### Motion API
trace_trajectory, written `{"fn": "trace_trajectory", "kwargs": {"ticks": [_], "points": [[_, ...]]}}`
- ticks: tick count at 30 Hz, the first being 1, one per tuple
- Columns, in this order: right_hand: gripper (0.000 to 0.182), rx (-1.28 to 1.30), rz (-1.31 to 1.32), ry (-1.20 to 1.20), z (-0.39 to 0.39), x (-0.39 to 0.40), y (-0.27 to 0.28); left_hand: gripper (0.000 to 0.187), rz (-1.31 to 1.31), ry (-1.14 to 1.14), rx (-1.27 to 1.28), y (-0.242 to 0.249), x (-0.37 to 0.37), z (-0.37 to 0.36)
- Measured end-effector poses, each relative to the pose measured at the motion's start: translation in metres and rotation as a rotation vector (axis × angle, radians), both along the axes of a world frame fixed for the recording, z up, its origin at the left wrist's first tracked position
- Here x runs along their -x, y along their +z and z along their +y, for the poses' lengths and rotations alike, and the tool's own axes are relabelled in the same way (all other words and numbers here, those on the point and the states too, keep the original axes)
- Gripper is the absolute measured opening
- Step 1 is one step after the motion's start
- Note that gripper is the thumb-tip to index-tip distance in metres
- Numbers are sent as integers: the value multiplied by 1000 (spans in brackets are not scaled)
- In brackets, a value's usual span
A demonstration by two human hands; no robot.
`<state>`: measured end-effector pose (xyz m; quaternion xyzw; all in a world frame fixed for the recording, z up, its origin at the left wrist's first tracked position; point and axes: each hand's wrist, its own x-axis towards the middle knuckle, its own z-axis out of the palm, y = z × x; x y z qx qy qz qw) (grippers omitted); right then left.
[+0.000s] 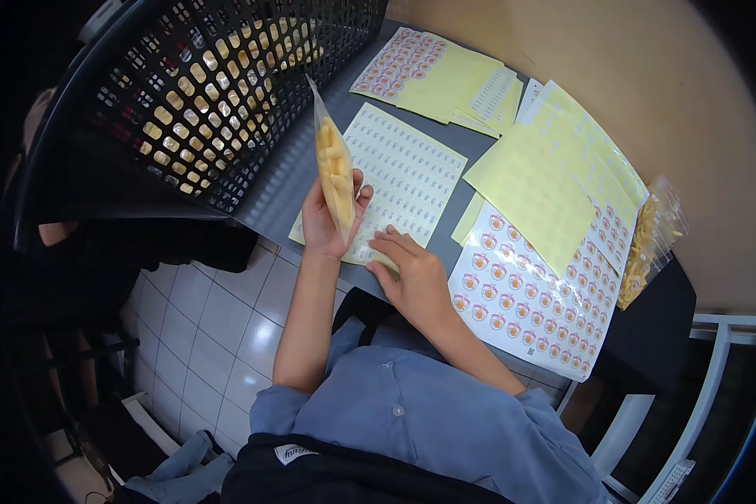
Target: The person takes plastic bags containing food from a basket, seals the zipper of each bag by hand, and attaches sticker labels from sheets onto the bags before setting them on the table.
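Note:
My left hand (325, 217) grips a clear plastic bag of pale yellow snack sticks (336, 172), held upright over the table with its narrow side toward me. Beneath it lies a sheet of small printed labels (412, 160) on the dark table. At the near edge of that sheet is my right hand (407, 270), its fingers bent, thumb and fingertips apart and resting by the sheet's lower corner. No object shows between the right fingers.
A black slatted basket (265, 155) with more filled bags stands at the left. Sheets of round logo stickers (512, 281) and yellow backing sheets (533, 185) cover the right side; another sticker sheet (403, 63) lies behind. One snack bag (643, 244) leans by the wall.

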<state>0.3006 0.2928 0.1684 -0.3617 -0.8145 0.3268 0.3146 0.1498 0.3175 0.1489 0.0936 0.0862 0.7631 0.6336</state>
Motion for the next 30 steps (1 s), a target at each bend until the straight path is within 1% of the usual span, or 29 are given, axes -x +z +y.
{"fn": "trace_trajectory", "kwargs": {"ticks": [4,5,6,8,10,12,13,14,15,16,18,20,21,23,25,26,27,28,30], "points": [[15,-65,0,1,-1,3,1,23,-4,-1,-7,1,-1,0],[15,-65,-1,1,-1,3,-1,28,17,19,20,1,-2,0],[13,-103,1,13,-1,3,-3,40,40,40,45,2,-3,0],[13,-142,4,22,-1,3,-4,38,34,52,66,2,-2,1],[9,-98,34,55,0,2,-3,36,26,61,84,-1,-1,2],[7,-63,77,58,1,-2,8,30,84,47,-40,-3,1,3],[5,-25,122,64,2,-5,15,30,83,44,-44,-3,0,3],[5,-28,122,62,4,-10,23,29,145,132,55,5,-4,3],[4,100,167,45,6,-17,32,28,206,221,153,10,-6,3],[4,227,212,27,8,-24,40,28,206,219,150,11,-8,3],[5,123,225,-26,18,-37,54,24,398,277,76,13,-11,4],[6,0,304,-49,33,-47,57,27,432,246,63,14,-15,4],[6,-5,305,-50,41,-52,60,30,467,217,56,14,-17,4],[7,-112,306,-106,52,-59,66,32,515,179,66,18,-23,3],[8,-123,325,-104,58,-62,70,40,599,114,118,25,-32,0],[9,-128,341,-102,60,-63,72,40,600,111,115,29,-38,1],[11,-122,351,-84,61,-63,73,41,602,57,100,34,-44,1],[11,-125,349,-87,62,-63,74,43,603,3,84,38,-50,2],[10,-122,329,-126,64,-64,73,40,572,-29,85,42,-64,3]]}}
